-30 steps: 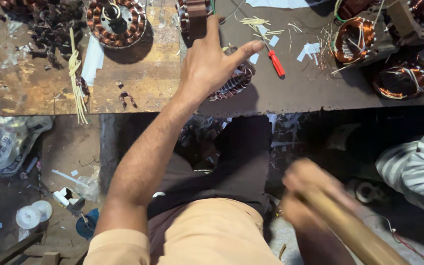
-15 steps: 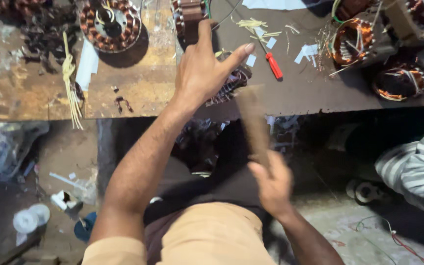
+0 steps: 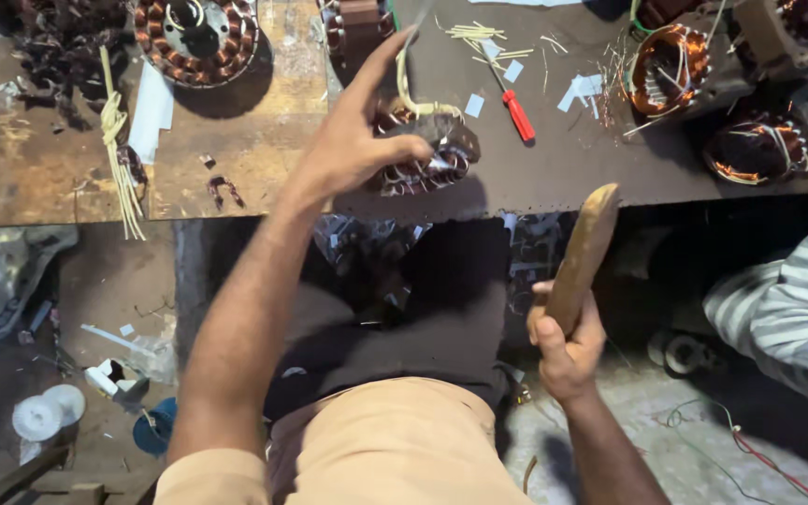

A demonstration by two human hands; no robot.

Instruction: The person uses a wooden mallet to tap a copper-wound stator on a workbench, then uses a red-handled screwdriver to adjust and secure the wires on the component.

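My left hand [image 3: 353,140] rests on a motor stator [image 3: 427,154] wound with copper wire, at the near edge of the workbench [image 3: 572,159]. Its thumb presses the winding and its index finger points up along a pale sleeve strip. My right hand [image 3: 565,341] is below the bench edge, gripping a wooden stick [image 3: 584,252] that points up toward the bench. The stick's tip is just right of the stator and does not touch it.
Other copper-wound stators [image 3: 196,33] [image 3: 668,67] [image 3: 757,150] lie on the bench, with a red-handled screwdriver [image 3: 516,112], paper scraps and a bundle of pale strips [image 3: 119,159]. Another person's striped sleeve [image 3: 792,313] is at right. Clutter sits on the floor at left.
My right hand has brought the wooden stick up and rightward, from low at the right to just under the bench edge. My left hand's fingers have closed onto the stator.
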